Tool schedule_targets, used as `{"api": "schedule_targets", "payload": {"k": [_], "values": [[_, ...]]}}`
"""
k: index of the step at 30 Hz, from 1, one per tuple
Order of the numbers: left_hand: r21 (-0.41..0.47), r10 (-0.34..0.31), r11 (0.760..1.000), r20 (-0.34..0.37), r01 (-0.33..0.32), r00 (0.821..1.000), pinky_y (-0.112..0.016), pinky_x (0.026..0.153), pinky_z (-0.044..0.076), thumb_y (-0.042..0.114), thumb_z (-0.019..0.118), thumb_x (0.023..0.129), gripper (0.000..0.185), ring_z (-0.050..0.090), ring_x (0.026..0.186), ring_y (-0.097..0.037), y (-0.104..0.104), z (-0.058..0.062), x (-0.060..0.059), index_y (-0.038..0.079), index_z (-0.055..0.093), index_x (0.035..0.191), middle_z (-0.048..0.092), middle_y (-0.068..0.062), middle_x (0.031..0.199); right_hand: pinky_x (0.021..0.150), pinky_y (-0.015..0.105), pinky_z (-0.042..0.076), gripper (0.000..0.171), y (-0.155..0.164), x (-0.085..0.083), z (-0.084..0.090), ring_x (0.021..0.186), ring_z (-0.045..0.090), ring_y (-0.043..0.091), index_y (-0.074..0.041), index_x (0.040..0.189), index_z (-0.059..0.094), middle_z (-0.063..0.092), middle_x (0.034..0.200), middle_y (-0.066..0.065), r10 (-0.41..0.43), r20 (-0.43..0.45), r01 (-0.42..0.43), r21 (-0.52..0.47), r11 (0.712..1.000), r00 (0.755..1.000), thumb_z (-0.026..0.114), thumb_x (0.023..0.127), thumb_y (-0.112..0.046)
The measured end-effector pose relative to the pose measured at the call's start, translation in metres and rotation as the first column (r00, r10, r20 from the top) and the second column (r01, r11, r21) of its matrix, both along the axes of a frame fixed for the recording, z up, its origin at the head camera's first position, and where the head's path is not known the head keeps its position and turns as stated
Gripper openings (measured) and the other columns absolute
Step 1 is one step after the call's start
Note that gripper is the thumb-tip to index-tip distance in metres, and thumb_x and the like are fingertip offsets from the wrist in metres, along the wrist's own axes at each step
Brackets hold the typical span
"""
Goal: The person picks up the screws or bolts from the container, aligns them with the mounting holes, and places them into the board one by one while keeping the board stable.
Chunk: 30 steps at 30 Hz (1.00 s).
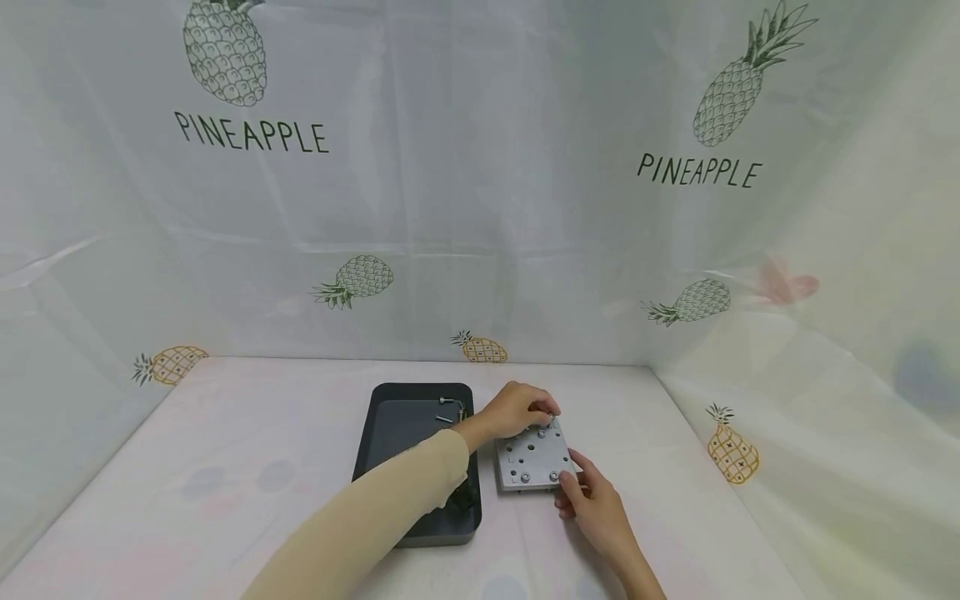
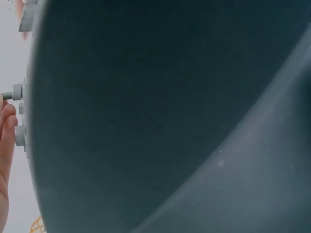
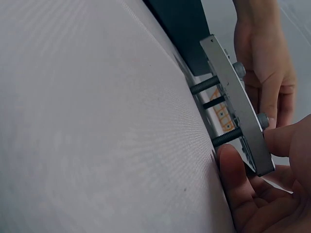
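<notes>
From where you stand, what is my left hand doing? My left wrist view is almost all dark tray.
Observer: In the head view your left hand is curled over the far edge of the grey plate, beside the tray.
Operator: And the right hand?
Observer: The right hand grips the plate's near right corner; the right wrist view shows a thumb under it and a finger on top.
Operator: Is the plate flat on the table?
Observer: No. The right wrist view shows it lifted off the cloth, with dark bolts sticking through its underside.
Operator: Anything in the tray?
Observer: A few loose screws lie near its far end.
</notes>
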<state>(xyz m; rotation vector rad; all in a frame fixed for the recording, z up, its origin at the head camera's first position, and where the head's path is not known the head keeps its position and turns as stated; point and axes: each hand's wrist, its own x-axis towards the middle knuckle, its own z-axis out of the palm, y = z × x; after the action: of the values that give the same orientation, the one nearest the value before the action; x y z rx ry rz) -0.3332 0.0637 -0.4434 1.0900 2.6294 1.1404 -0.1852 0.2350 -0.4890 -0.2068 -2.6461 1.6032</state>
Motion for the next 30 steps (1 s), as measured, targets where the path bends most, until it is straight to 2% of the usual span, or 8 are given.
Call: {"api": "schedule_targets", "payload": {"k": [9,16,20,25,30], "values": [[-0.003,0.001,1.0,0.003,-0.001,1.0,-0.018,0.082,0.051,0.015,0.072,0.102,0.015,0.062,0.089,0.001,0.001,-0.002,0.002,0.015,0.081,0.114,0.078,0.008,0.106,0.067,0.026,0.058,0.053,0.001,-0.001,-0.002,0.077,0.068,0.018,-0.006,0.159,0.045,0.067,0.103,0.011,-0.001,0.003,0.001,0.005,1.0,1.0,0.059,0.111,-0.022],[0.016,-0.001,1.0,0.005,0.001,1.0,-0.02,0.086,0.053,0.015,0.072,0.103,0.016,0.065,0.092,0.001,-0.009,0.001,-0.001,0.014,0.08,0.116,0.079,0.006,0.108,0.066,0.026,0.057,0.053,0.0,-0.001,-0.002,0.076,0.067,0.018,-0.006,0.159,0.046,0.066,0.102,0.01,-0.005,-0.003,0.005,0.01,1.0,1.0,0.06,0.11,-0.022],[0.032,0.001,0.999,-0.004,-0.001,1.0,-0.023,0.091,0.055,0.015,0.072,0.103,0.017,0.068,0.097,-0.002,-0.028,0.009,-0.003,0.013,0.079,0.118,0.078,0.005,0.107,0.067,0.025,0.057,0.053,-0.002,-0.001,-0.003,0.076,0.067,0.017,-0.007,0.159,0.046,0.066,0.101,0.01,-0.01,0.005,0.01,0.019,1.0,1.0,0.06,0.11,-0.021],[0.029,0.023,0.999,-0.044,-0.021,0.999,-0.03,0.092,0.057,0.016,0.072,0.103,0.02,0.071,0.101,-0.01,-0.062,0.028,-0.004,0.01,0.077,0.121,0.078,0.003,0.109,0.067,0.025,0.057,0.053,-0.003,-0.002,-0.003,0.075,0.067,0.017,-0.008,0.16,0.045,0.066,0.1,0.01,-0.003,-0.005,0.003,0.029,1.0,1.0,0.06,0.11,-0.021],[-0.009,0.054,0.998,-0.055,-0.055,0.997,-0.032,0.092,0.057,0.018,0.073,0.103,0.02,0.072,0.104,-0.012,-0.097,0.039,-0.01,0.012,0.077,0.122,0.077,0.003,0.111,0.066,0.025,0.058,0.053,-0.001,0.0,-0.002,0.075,0.067,0.018,-0.006,0.16,0.045,0.067,0.102,0.011,0.003,-0.015,-0.003,0.023,1.0,1.0,0.059,0.11,-0.02]]}}
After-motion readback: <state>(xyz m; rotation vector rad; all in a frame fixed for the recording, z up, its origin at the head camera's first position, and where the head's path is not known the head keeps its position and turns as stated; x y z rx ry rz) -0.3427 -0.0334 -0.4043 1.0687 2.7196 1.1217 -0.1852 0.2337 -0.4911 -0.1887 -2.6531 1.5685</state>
